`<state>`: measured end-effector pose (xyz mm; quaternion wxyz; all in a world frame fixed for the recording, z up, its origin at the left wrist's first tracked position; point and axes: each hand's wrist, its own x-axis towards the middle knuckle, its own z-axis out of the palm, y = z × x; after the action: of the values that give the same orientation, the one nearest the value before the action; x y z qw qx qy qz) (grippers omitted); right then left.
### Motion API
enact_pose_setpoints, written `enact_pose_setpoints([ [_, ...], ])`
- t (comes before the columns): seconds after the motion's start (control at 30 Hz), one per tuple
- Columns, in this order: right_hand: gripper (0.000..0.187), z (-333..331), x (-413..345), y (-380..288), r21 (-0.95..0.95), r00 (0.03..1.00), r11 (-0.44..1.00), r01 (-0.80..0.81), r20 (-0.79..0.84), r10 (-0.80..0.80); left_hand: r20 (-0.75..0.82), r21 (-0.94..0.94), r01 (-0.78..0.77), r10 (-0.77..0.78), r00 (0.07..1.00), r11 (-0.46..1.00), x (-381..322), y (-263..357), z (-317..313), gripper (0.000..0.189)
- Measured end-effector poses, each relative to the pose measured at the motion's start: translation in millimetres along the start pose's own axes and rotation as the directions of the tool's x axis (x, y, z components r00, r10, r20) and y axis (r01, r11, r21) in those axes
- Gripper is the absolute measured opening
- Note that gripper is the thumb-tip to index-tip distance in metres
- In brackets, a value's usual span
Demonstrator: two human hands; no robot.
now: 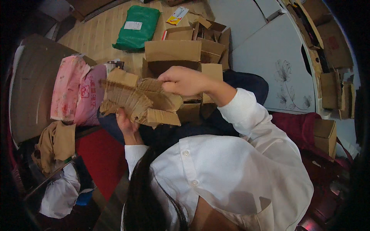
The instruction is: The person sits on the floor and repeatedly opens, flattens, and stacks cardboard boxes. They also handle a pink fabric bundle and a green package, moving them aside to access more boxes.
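Observation:
A torn, partly flattened piece of corrugated cardboard (127,96) is held over my lap, its ribbed inner layer showing along ragged edges. My left hand (126,123) grips its lower edge, thumb on top and the other fingers hidden beneath. At the upper right of the piece, my right hand (185,80) is closed in a fist, pinching a ragged cardboard flap (151,85). Just beyond my hands stands an open cardboard box (173,50) with its flaps raised; the held piece and my right arm hide part of it.
More cardboard boxes (212,40) crowd behind it. A green plastic parcel (138,27) and a yellow-and-white packet (177,16) lie on the wooden floor. Pink bags (86,92) stand to the left, a white cabinet (271,63) to the right. Cardboard (329,101) is stacked at far right.

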<state>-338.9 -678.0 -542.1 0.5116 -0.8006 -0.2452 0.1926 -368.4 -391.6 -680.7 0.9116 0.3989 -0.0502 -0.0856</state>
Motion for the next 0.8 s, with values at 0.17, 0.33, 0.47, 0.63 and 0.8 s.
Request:
enact_pose_setpoints([
  [0.17,0.031,2.7,-2.2,21.9,0.417,0.978,0.895,-0.162,-0.055,0.203,-0.342,0.26,-0.059,0.149,0.928,0.964,36.5,-5.1,44.9,0.04],
  [0.33,0.058,5.0,11.9,37.8,-0.213,0.89,0.961,-0.174,-0.452,0.061,-0.34,0.605,-0.123,0.394,0.854,0.787,85.9,-7.4,76.0,0.032],
  [0.47,0.043,-21.1,10.4,53.5,0.45,0.776,0.871,-0.197,-0.471,0.419,-0.265,0.284,0.025,0.054,0.963,0.959,93.9,-9.2,80.6,0.036],
  [0.63,0.036,-24.3,-17.1,74.0,0.352,0.855,0.912,-0.213,-0.385,0.348,-0.148,0.265,0.134,-0.097,0.984,0.955,85.1,-30.3,79.7,0.052],
  [0.8,0.037,-18.6,-21.2,110.6,0.203,0.826,0.902,-0.382,-0.364,0.431,-0.134,0.424,0.301,-0.27,0.954,0.854,96.8,-57.5,65.6,0.055],
])
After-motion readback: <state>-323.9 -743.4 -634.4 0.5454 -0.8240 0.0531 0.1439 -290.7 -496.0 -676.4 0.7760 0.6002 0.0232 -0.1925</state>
